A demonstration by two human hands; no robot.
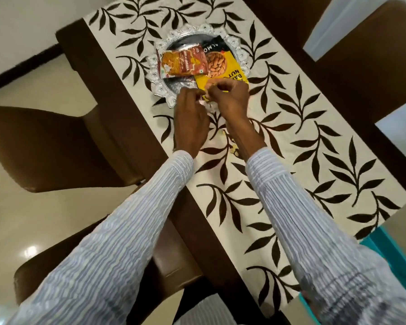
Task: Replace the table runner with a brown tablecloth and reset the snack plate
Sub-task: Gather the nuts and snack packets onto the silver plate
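A dark wooden worktop carries a cream table runner with dark leaves, and brown chairs stand around it. The silver snack plate rests on the runner, just beyond both hands, with a red snack packet and a yellow almond packet on it. The left hand and right hand meet at the near rim, fingers curled and pinching the almond packet's lower edge. The plate probably must be lifted away first.

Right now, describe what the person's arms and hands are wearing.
Both arms wear long, crinkled white sleeves with thin grey-blue stripes, reaching the wrists. The left hand and right hand are bare: no gloves, and no rings or watch visible.
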